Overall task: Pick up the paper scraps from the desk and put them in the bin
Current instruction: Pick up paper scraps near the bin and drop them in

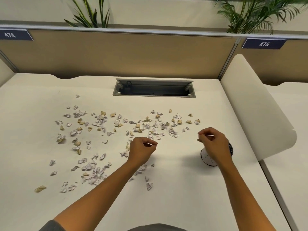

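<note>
Above the bin (206,157), my right hand (215,144) pinched a tan scrap (198,139). Left of the bin, my left hand (141,150) curled around a white scrap (148,144), bare desk (176,147) between them. Scraps (93,127) lay scattered farther left and behind.

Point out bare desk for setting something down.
Bare: the near desk between the forearms, and the strip between the cable tray and the scraps. Crowded: scraps across the middle and left; bin under the right hand.
</note>
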A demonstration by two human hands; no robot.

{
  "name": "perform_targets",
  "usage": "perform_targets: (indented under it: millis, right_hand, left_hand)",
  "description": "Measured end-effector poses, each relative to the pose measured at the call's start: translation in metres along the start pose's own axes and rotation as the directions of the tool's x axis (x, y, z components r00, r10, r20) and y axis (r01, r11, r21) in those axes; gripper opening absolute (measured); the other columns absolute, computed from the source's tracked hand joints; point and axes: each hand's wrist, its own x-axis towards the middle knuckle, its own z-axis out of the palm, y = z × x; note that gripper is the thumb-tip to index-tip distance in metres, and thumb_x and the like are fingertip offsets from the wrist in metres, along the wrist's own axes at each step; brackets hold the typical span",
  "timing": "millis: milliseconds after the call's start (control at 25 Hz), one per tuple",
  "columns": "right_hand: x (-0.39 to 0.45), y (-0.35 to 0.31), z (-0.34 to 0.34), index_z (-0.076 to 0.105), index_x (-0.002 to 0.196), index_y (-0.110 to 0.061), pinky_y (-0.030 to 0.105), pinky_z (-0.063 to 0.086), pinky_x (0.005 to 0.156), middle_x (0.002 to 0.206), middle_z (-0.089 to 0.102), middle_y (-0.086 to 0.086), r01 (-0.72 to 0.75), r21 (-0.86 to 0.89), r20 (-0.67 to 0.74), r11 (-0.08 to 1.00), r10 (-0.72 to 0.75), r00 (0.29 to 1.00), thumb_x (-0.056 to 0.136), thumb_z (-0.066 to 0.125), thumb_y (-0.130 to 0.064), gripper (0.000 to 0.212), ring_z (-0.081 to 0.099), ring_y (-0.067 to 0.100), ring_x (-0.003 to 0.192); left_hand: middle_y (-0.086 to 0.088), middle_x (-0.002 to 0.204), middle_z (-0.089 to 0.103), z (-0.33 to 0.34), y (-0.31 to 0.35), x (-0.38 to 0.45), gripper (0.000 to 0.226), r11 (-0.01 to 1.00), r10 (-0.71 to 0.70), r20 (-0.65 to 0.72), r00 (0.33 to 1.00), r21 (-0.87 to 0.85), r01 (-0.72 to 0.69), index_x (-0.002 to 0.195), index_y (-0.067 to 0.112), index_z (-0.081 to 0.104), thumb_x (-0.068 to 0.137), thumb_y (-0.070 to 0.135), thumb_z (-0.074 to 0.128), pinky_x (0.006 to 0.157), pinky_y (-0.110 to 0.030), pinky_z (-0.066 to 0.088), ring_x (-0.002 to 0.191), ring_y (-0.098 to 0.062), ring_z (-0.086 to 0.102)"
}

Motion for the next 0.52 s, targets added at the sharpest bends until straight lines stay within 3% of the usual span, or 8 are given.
perform_targets:
  millis: [80,200,320,520]
  right_hand:
    - [0.002,0.004,-0.022,0.070,0.081,-0.024,0.017,0.047,0.064,0.080,0.073,-0.008,-0.005,-0.062,-0.051,0.998,0.002,0.999,0.085,0.063,-0.011,0.016,0.069,-0.004,0.072]
    - [0.001,0.013,-0.042,0.070,0.081,-0.028,0.009,0.044,0.056,0.082,0.072,-0.009,-0.024,-0.140,-0.073,0.990,0.014,0.997,0.084,0.064,-0.013,0.017,0.066,-0.003,0.078]
    - [-0.001,0.023,-0.053,0.072,0.083,-0.027,0.003,0.042,0.049,0.080,0.071,-0.005,-0.030,-0.126,-0.055,0.992,0.023,0.998,0.086,0.067,-0.011,0.017,0.064,-0.008,0.070]
    - [-0.003,0.028,-0.067,0.072,0.093,-0.037,0.003,0.043,0.055,0.091,0.070,-0.024,-0.035,-0.175,-0.003,0.984,0.035,0.999,0.091,0.064,-0.021,0.018,0.061,-0.018,0.080]
  left_hand:
    - [0.005,0.068,0.074,0.009,0.011,0.000,0.014,1.000,0.019,0.020,1.000,-0.008,-0.018,0.075,0.027,0.077,0.077,0.013,0.074,0.049,-0.009,0.045,0.060,-0.009,0.066]
    - [0.003,0.067,0.073,0.024,0.030,0.000,0.014,0.998,0.055,0.054,0.997,-0.028,-0.054,0.074,0.026,0.077,0.076,0.012,0.074,0.049,-0.009,0.045,0.055,-0.004,0.063]
    - [0.003,0.063,0.072,0.044,0.053,-0.001,0.015,0.995,0.077,0.108,0.991,-0.068,-0.070,0.073,0.025,0.078,0.076,0.012,0.073,0.045,-0.011,0.042,0.048,-0.002,0.058]
    - [0.002,0.063,0.070,0.082,0.085,-0.007,0.017,0.989,0.149,0.253,0.956,-0.053,-0.140,0.073,0.024,0.077,0.077,0.010,0.070,0.038,-0.012,0.036,0.036,0.001,0.048]
